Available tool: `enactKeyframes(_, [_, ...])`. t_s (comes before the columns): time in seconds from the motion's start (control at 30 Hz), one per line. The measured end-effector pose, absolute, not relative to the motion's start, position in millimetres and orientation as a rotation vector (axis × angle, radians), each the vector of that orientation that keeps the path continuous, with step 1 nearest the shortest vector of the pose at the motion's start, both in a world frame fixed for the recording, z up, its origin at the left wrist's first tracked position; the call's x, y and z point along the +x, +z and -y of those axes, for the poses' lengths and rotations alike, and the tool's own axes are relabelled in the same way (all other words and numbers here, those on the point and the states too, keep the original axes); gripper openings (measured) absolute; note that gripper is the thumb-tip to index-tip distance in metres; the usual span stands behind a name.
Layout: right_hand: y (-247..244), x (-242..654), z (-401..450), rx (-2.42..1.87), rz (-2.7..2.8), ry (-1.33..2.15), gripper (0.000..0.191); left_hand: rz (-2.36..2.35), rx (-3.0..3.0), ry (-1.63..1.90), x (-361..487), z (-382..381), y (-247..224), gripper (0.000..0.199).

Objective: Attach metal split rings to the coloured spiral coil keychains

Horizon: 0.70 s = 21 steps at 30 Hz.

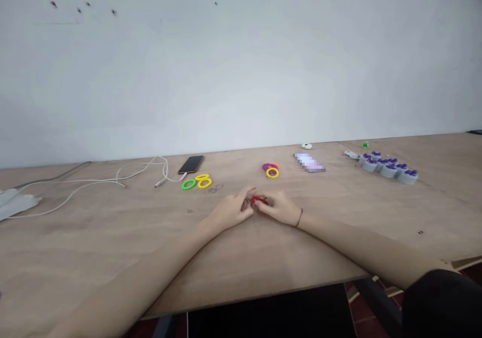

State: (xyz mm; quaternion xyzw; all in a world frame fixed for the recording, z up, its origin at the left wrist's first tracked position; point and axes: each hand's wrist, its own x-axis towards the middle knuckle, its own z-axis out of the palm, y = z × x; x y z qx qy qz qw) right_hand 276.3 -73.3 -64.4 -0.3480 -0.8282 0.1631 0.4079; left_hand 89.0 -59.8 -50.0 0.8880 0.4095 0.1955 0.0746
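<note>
Low over the middle of the table, my two hands meet at a red spiral coil wristband [259,199]. My right hand [282,207] is closed on the red coil, and its fingers cover part of it. The thumb and fingers of my left hand [231,210] close around a small metal key ring [247,202] at the coil's left end. Whether the ring is threaded onto the coil, I cannot tell. Beyond my left hand lie several loose metal key rings [216,188], with a green coil [189,184] and two yellow coils [204,182] beside them. Purple, orange and yellow coils [272,173] form a small pile farther back.
A dark phone [191,164] is plugged into a white cable [165,170] at the back left. Toward the right are a phone with a blurred screen [309,162], a white earbud case [306,146] and several grey-white cups with purple tops [387,169]. A wall borders the wooden table [324,257].
</note>
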Motion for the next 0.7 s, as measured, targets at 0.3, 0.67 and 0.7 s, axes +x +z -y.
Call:
enactKeyframes(0.3, [-64.8,276.8,71.8,-0.873,2.085,0.452,0.024,-1.213,2.673,0.583,89.4,59.6,-50.6,0.056])
enactKeyframes(0.67, [-64.1,277.9,71.8,-0.856,2.095,0.504,0.024,-1.205,2.694,0.547,90.2,61.5,-48.0,0.056])
enactKeyframes(0.7, [-63.7,277.9,72.1,-0.861,2.094,0.504,0.024,-1.205,2.691,0.549,90.3,61.7,-47.9,0.055])
